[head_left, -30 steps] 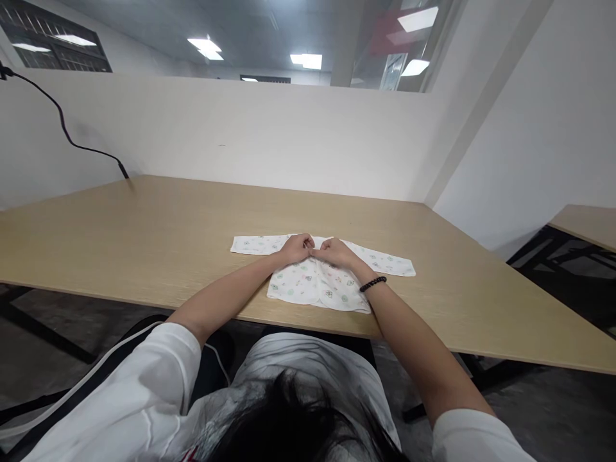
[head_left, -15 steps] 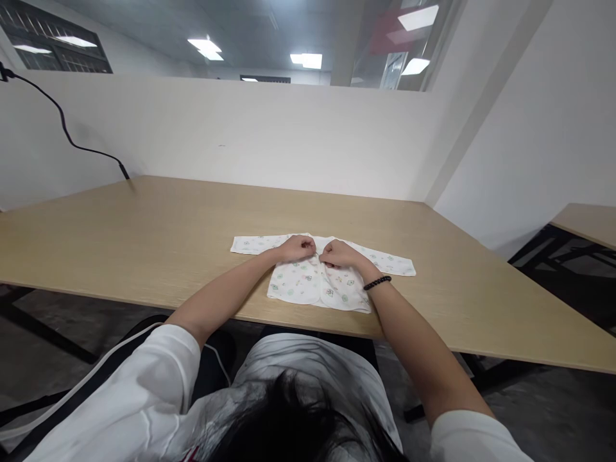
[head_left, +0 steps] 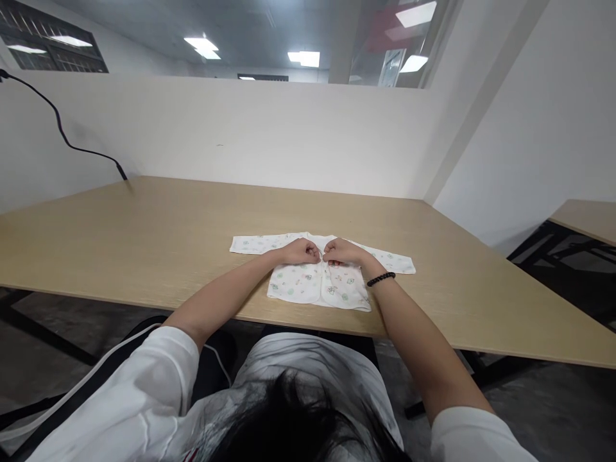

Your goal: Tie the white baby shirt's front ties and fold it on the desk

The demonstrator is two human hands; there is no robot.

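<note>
A white baby top (head_left: 298,289) with small green and pink prints lies flat on the table, its sleeves spread to both sides. My left hand (head_left: 301,251) and my right hand (head_left: 342,251) meet at its centre front near the neck, fingers curled and pinching the fabric. The fingertips nearly touch, and the small area between them is partly hidden. The left sleeve (head_left: 255,244) and right sleeve (head_left: 392,262) lie untouched. A black beaded bracelet (head_left: 381,279) circles my right wrist.
The light wood table (head_left: 144,237) has its front edge under my forearms. A white partition wall (head_left: 216,128) stands behind it, with a black cable (head_left: 60,122) hanging down to the far left corner. Another table (head_left: 584,218) stands at the right.
Both hands have shifted slightly right along the neckline, the right hand most. The front edges of the top now lie flatter and closer together down the centre.
</note>
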